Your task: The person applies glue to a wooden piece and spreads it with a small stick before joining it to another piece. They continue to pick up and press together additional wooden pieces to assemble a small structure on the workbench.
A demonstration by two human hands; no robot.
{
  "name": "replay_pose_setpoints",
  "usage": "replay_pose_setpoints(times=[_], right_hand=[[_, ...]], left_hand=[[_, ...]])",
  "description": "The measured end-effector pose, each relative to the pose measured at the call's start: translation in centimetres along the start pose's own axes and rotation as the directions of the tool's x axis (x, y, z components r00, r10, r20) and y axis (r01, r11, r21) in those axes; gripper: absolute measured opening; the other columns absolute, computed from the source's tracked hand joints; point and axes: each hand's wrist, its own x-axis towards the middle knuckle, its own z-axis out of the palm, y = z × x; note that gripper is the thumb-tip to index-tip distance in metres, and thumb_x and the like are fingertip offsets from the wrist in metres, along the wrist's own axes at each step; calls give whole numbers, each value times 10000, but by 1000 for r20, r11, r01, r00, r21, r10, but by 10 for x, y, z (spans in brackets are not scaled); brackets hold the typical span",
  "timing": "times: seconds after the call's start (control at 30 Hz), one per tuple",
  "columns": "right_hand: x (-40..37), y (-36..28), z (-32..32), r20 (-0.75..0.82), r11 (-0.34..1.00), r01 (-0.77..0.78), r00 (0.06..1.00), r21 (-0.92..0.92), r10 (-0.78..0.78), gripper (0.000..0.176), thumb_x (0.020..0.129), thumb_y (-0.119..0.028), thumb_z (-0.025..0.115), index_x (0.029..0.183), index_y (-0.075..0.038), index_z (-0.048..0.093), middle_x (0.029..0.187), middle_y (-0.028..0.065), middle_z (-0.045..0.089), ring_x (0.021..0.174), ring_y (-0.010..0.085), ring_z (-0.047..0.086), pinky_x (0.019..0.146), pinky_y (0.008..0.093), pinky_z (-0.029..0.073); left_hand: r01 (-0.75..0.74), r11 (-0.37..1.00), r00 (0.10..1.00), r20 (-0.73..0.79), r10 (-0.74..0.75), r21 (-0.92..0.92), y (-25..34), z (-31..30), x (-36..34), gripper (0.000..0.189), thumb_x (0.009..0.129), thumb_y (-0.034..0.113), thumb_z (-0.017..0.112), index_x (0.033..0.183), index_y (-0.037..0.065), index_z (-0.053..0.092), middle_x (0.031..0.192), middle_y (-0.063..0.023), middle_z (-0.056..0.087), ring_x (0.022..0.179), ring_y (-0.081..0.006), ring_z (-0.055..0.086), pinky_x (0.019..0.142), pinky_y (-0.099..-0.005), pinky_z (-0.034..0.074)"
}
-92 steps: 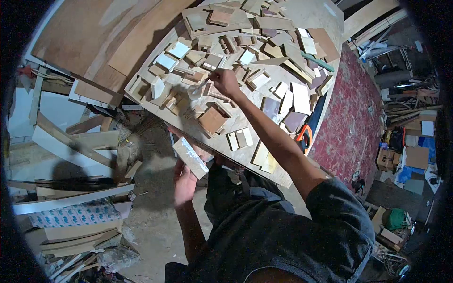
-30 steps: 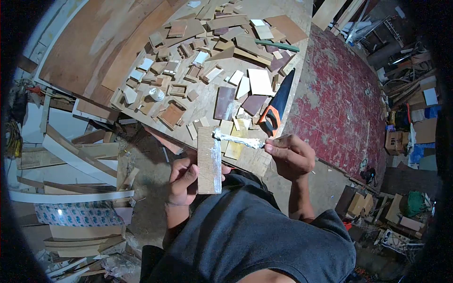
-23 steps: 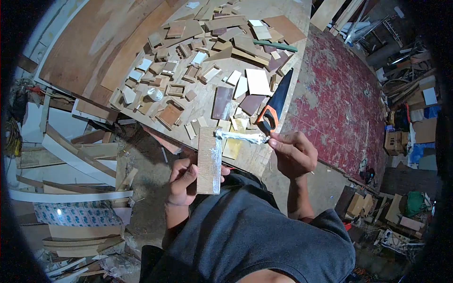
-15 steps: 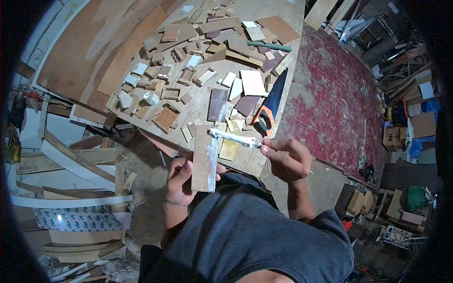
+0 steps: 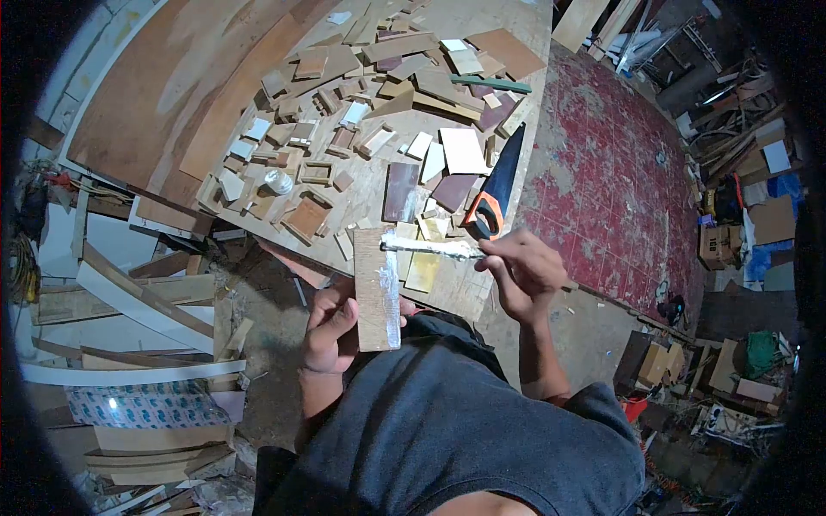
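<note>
My left hand (image 5: 330, 332) is closed around the lower part of a flat wooden block (image 5: 370, 292), held upright near my waist. A shiny whitish strip of what looks like glue runs down the block's right edge. Between the thumb and fingers of my right hand (image 5: 531, 273) is the end of a narrow stick (image 5: 437, 249) smeared with white. Its far tip touches the block near the top of the coated strip. Beyond my hands, a handsaw (image 5: 497, 189) with an orange and black handle lies on the worktable (image 5: 460, 291).
Many wood offcuts cover the worktable, among them a white panel (image 5: 462, 150) and a dark brown piece (image 5: 401, 193). A small white-topped jar (image 5: 278, 181) stands at the left. Scrap boards (image 5: 146, 301) fill the floor left; a red tiled floor (image 5: 611, 185) stretches right.
My right hand has turned and the stick now lies more level, its tip slightly lower on the block. The block and my left hand have shifted very slightly right.
</note>
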Motion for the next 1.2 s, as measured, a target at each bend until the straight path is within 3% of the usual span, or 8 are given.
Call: replay_pose_setpoints(times=[0.07,0.23,0.5,0.6,0.7,0.87,1.07,1.2], right_hand=[[-4,1,8,48,971,-223,974,90,219,147,798,82,673,926,28,720,748,114,672,612,144,632,550,242,484],[-2,-5,12,151,957,-269,956,113,251,114,820,68,662,914,39,720,727,107,662,579,121,605,488,230,455],[-2,-11,27,171,896,-388,919,215,356,91,862,48,629,900,65,710,714,104,647,574,115,595,480,229,460],[-1,-2,37,35,890,-362,930,278,367,96,874,49,615,907,74,701,720,105,642,575,115,596,480,228,462],[3,-1,37,66,909,-362,932,206,356,97,884,44,608,909,71,698,729,106,643,575,110,593,481,226,463],[3,0,33,185,939,-308,942,150,280,92,868,49,617,876,56,708,710,103,648,571,110,603,469,225,466],[10,18,34,123,888,-364,931,282,343,83,866,40,628,884,62,707,704,98,648,570,126,608,480,232,474],[23,25,31,115,961,-254,964,108,241,82,840,41,662,901,43,717,708,93,659,569,119,608,492,229,459]], left_hand=[[-30,1000,1000,9,30,6,1,-5,-4,512,938,357,570,1126,-118,564,1013,-339,632,886,-354,681,795,-423,568],[-44,999,997,67,44,-1,9,-21,-11,435,953,306,554,1105,-100,589,1018,-346,629,918,-391,672,818,-462,564],[-8,1000,989,151,6,8,24,-40,-5,475,944,276,581,1188,-131,558,1060,-295,657,965,-314,678,866,-404,535],[-15,999,977,211,6,40,24,-46,0,473,942,280,584,1178,-131,566,1066,-296,655,967,-314,677,873,-403,534],[1,991,987,161,-22,130,25,-43,4,548,929,381,589,1104,-138,585,1018,-306,652,918,-343,685,823,-421,570],[-33,998,992,121,27,45,22,-44,8,507,936,336,588,1134,-131,579,1037,-298,655,959,-328,678,858,-411,550],[-28,1000,993,117,27,5,17,-42,9,465,949,288,578,1172,-119,576,1058,-288,659,967,-306,678,885,-396,532],[-70,997,992,102,70,6,10,-35,13,454,953,282,570,1163,-121,582,1057,-294,657,952,-310,682,873,-402,536]])
